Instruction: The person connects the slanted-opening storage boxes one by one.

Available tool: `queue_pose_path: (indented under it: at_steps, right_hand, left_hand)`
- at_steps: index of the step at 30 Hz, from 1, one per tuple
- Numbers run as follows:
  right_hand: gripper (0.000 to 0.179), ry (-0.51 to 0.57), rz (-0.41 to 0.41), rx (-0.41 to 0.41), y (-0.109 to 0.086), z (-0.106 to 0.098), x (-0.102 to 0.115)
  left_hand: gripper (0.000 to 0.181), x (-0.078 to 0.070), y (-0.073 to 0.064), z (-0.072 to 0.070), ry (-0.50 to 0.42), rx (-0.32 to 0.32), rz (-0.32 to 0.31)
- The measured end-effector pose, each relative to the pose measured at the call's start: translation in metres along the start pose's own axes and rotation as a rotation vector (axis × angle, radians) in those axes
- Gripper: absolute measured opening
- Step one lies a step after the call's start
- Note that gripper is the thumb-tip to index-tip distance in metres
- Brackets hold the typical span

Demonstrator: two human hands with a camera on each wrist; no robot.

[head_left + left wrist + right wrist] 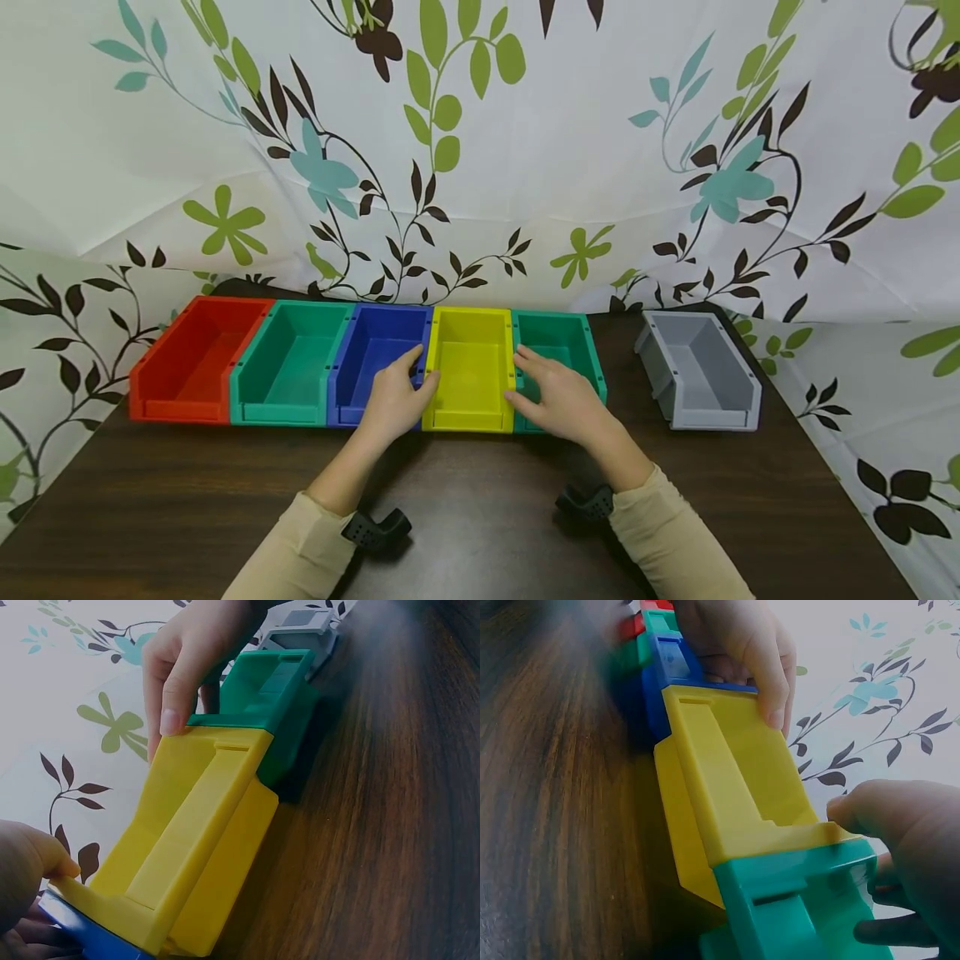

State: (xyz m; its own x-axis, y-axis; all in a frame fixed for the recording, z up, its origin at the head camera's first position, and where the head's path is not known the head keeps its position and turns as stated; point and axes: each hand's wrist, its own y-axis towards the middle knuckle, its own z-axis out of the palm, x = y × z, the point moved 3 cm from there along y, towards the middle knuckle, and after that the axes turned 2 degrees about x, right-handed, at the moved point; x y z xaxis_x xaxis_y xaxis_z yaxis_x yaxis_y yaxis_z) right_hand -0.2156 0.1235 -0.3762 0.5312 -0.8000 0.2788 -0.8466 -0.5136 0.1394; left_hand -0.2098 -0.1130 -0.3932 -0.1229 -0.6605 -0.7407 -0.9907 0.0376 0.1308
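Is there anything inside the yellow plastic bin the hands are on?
The open yellow plastic bin shows only bare floor and walls. The left hand's thumb and right hand's thumb cover small bits of its side rims.

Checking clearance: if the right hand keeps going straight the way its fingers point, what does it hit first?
The right hand already rests over the right green bin; going on, it likely meets that bin's back wall, then the curtain. Depth is unclear.
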Motion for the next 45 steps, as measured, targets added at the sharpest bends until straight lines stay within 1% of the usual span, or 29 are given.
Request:
queue_pose_path:
  at_steps: [4, 6, 8, 10, 11, 13, 15, 18, 20, 23, 26, 29, 31, 32, 33, 35, 37, 40, 42, 45]
  right_hand:
    - [0.066, 0.064, -0.008, 0.034, -0.003, -0.002, -0.005]
    - [0.066, 0.114, -0.008, 0.015, -0.005, -0.006, -0.011]
    - [0.064, 0.162, 0.002, -0.042, -0.007, -0.015, -0.019]
    - [0.061, 0.181, 0.015, -0.146, -0.010, -0.028, -0.032]
    - [0.058, 0.181, 0.036, -0.198, -0.012, -0.036, -0.040]
    - [0.055, 0.172, 0.090, -0.288, -0.019, -0.049, -0.057]
    - [0.054, 0.152, 0.175, -0.336, -0.028, -0.060, -0.077]
    - [0.057, 0.113, 0.328, -0.342, -0.049, -0.070, -0.110]
    - [0.059, 0.083, 0.415, -0.327, -0.065, -0.075, -0.129]
    - [0.060, 0.047, 0.517, -0.323, -0.084, -0.081, -0.154]
    - [0.061, 0.036, 0.611, -0.322, -0.097, -0.085, -0.175]
    - [0.062, 0.051, 0.675, -0.332, -0.105, -0.086, -0.193]
    - [0.064, 0.062, 0.714, -0.321, -0.108, -0.086, -0.202]
    - [0.065, 0.069, 0.730, -0.309, -0.110, -0.086, -0.206]
    - [0.066, 0.075, 0.744, -0.297, -0.111, -0.085, -0.209]
    - [0.068, 0.095, 0.769, -0.261, -0.114, -0.082, -0.215]
    - [0.069, 0.123, 0.781, -0.241, -0.116, -0.079, -0.219]
    - [0.065, 0.173, 0.793, -0.253, -0.118, -0.075, -0.225]
    - [0.061, 0.188, 0.796, -0.273, -0.121, -0.073, -0.228]
    - [0.057, 0.197, 0.806, -0.290, -0.124, -0.071, -0.233]
  left_hand:
    - [0.053, -0.002, -0.003, 0.001, -0.003, -0.036, -0.012]
    - [0.052, -0.002, -0.004, 0.000, 0.004, -0.067, -0.024]
    - [0.052, -0.001, -0.006, -0.002, 0.020, -0.096, -0.043]
    - [0.051, -0.001, -0.006, -0.005, 0.025, -0.112, -0.065]
    - [0.051, -0.001, -0.006, -0.007, 0.029, -0.119, -0.076]
    - [0.050, -0.001, -0.005, -0.009, 0.032, -0.124, -0.091]
    - [0.050, 0.000, -0.005, -0.011, 0.030, -0.119, -0.108]
    - [0.051, -0.001, -0.005, -0.008, 0.030, -0.096, -0.121]
    - [0.051, -0.001, -0.004, -0.006, 0.032, -0.084, -0.123]
    - [0.051, -0.004, -0.004, -0.004, 0.059, -0.102, -0.092]
    - [0.052, -0.010, -0.004, -0.001, 0.136, -0.144, -0.043]
    - [0.053, -0.020, -0.003, 0.006, 0.229, -0.190, 0.036]
    - [0.054, -0.029, -0.001, 0.013, 0.246, -0.205, 0.092]
    - [0.054, -0.034, 0.000, 0.017, 0.234, -0.203, 0.118]
    - [0.055, -0.038, 0.001, 0.021, 0.212, -0.190, 0.135]
    - [0.057, -0.044, 0.003, 0.031, 0.116, -0.133, 0.140]
    - [0.060, -0.047, 0.007, 0.042, 0.018, -0.067, 0.120]
    - [0.063, -0.049, 0.011, 0.055, -0.103, 0.021, 0.076]
    - [0.063, -0.049, 0.012, 0.063, -0.145, 0.059, 0.065]
    - [0.063, -0.048, 0.013, 0.069, -0.198, 0.095, 0.047]
